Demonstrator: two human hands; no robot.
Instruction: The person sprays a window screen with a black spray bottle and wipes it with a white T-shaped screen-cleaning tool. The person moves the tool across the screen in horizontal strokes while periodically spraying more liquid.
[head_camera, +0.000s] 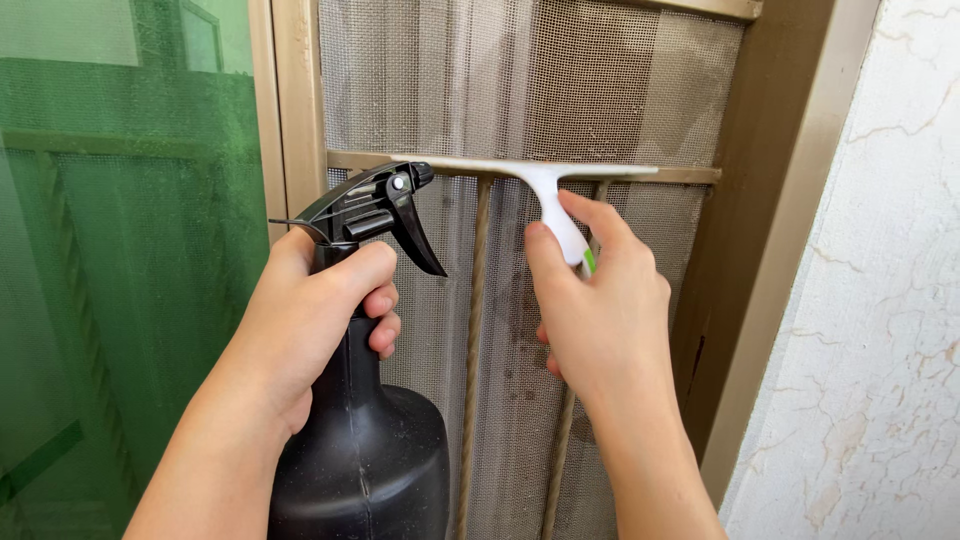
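Observation:
My left hand (310, 315) grips the neck of a black spray bottle (365, 450), its trigger nozzle (385, 200) pointing right toward a mesh window screen (520, 90). My right hand (600, 310) holds the white and green handle of a squeegee (545, 180). The squeegee's long blade lies flat against the screen, level with a horizontal bar of the frame.
A tan metal window frame (770, 230) surrounds the screen, with twisted vertical bars (475, 330) behind the mesh. Green tinted glass (120, 250) fills the left side. A cracked white wall (880, 300) stands on the right.

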